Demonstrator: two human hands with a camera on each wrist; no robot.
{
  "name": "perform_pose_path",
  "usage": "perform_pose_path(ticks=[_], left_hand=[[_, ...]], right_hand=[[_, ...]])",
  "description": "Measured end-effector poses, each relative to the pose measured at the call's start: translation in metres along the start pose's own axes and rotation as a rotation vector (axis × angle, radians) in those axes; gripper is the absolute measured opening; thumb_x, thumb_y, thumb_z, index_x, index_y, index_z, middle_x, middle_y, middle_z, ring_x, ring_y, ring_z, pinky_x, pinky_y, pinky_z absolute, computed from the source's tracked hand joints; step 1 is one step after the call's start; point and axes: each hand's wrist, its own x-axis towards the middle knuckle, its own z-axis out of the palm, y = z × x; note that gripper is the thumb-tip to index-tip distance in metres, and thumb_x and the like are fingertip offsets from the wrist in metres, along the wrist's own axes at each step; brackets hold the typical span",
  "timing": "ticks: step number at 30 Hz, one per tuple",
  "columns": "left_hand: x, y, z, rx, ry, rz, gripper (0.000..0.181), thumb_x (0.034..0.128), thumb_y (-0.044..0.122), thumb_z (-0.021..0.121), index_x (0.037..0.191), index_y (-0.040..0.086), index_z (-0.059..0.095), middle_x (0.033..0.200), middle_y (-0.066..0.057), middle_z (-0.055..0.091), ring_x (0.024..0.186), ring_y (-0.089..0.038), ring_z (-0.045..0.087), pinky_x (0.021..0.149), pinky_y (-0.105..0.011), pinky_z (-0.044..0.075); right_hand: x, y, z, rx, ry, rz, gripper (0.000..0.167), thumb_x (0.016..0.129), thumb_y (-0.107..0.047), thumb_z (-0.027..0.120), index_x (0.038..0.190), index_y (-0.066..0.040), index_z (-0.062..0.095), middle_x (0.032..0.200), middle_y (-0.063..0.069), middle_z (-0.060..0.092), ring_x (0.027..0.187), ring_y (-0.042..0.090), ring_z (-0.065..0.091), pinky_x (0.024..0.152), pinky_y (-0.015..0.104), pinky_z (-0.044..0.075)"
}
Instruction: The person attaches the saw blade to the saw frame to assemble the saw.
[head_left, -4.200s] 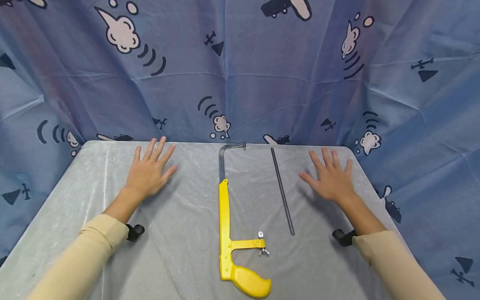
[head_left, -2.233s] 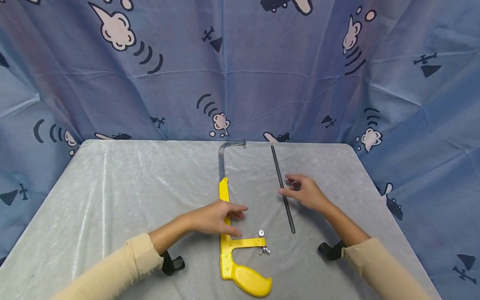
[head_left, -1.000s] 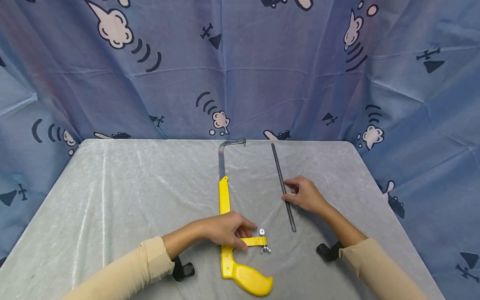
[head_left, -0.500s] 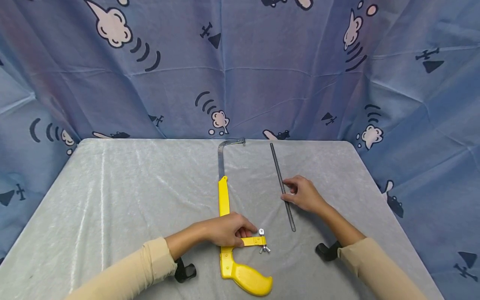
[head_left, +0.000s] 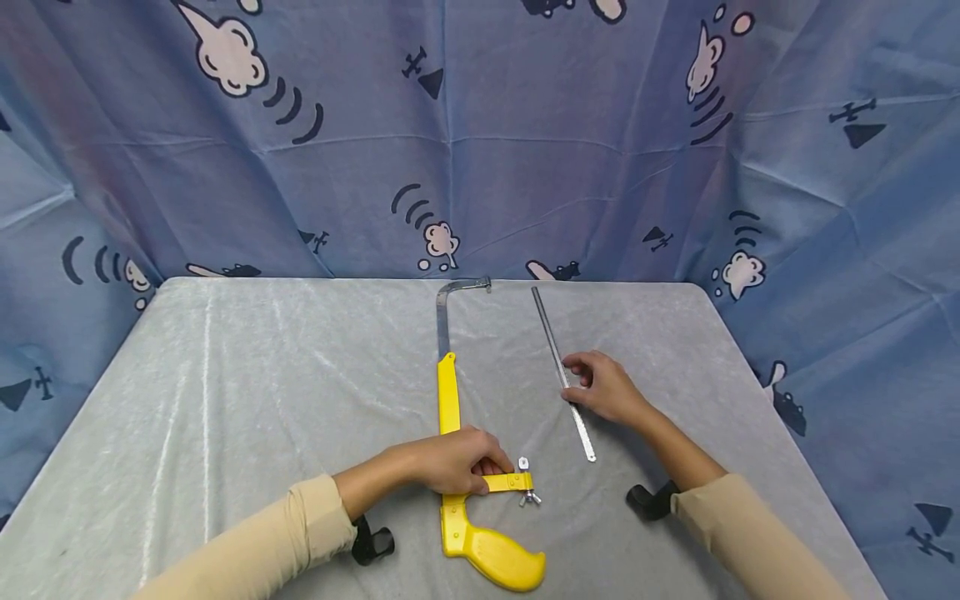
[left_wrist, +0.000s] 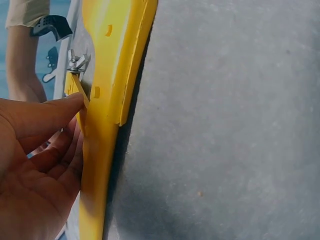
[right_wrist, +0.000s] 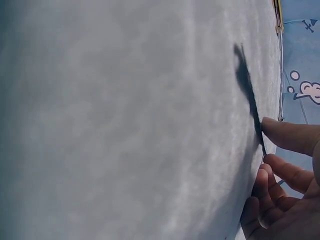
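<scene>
A hacksaw frame with a yellow body and handle [head_left: 495,560] lies lengthwise on the table, its grey metal arm [head_left: 442,321] bending right at the far end. My left hand [head_left: 457,460] lies across the frame and pinches the short yellow cross arm [left_wrist: 75,90] between thumb and fingers. A wing nut [head_left: 530,497] sits at that arm's free end. To the right, my right hand [head_left: 606,387] pinches a thin hacksaw blade [head_left: 581,433] near its middle. The blade looks bright and slightly tilted, and in the right wrist view it is nearly edge-on, casting a shadow.
A grey velvety cloth covers the table [head_left: 300,375]. Behind it and at both sides hangs a blue patterned curtain [head_left: 525,167]. Black wrist mounts [head_left: 371,542] show below both forearms.
Both hands have come in from flat on the table, the left to the frame and the right to the blade. Just now the blade turned from dark to bright, and its far end shifted left.
</scene>
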Motion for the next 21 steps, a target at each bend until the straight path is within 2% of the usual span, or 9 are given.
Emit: perform_pose_path(ticks=[6, 13, 21], left_hand=[[-0.0001, -0.0010, 0.0004, 0.002, 0.005, 0.001, 0.033, 0.0868, -0.005, 0.070, 0.118, 0.005, 0.071, 0.091, 0.008, 0.063, 0.080, 0.000, 0.055, 0.076, -0.016, 0.048], [0.0005, -0.0033, 0.0011, -0.006, 0.002, 0.001, 0.033, 0.0869, -0.006, 0.069, 0.118, 0.006, 0.071, 0.093, 0.008, 0.063, 0.081, 0.001, 0.055, 0.076, -0.016, 0.048], [0.0005, -0.0026, 0.0014, -0.038, 0.004, -0.004, 0.029, 0.0868, -0.008, 0.068, 0.112, 0.007, 0.071, 0.089, 0.009, 0.061, 0.080, 0.000, 0.054, 0.076, -0.017, 0.048]], right_hand=[[0.0031, -0.0007, 0.0032, 0.016, 0.006, 0.003, 0.042, 0.076, -0.001, 0.081, 0.113, 0.006, 0.063, 0.092, 0.013, 0.060, 0.077, 0.022, 0.053, 0.070, 0.034, 0.042], [0.0048, -0.0028, 0.0033, 0.030, -0.022, 0.028, 0.042, 0.076, 0.001, 0.079, 0.114, 0.006, 0.060, 0.083, 0.007, 0.059, 0.073, 0.018, 0.050, 0.066, 0.031, 0.040], [0.0065, -0.0053, 0.0008, 0.055, -0.032, 0.036, 0.043, 0.076, 0.002, 0.078, 0.115, 0.007, 0.060, 0.081, 0.007, 0.061, 0.069, 0.016, 0.052, 0.065, 0.030, 0.043]])
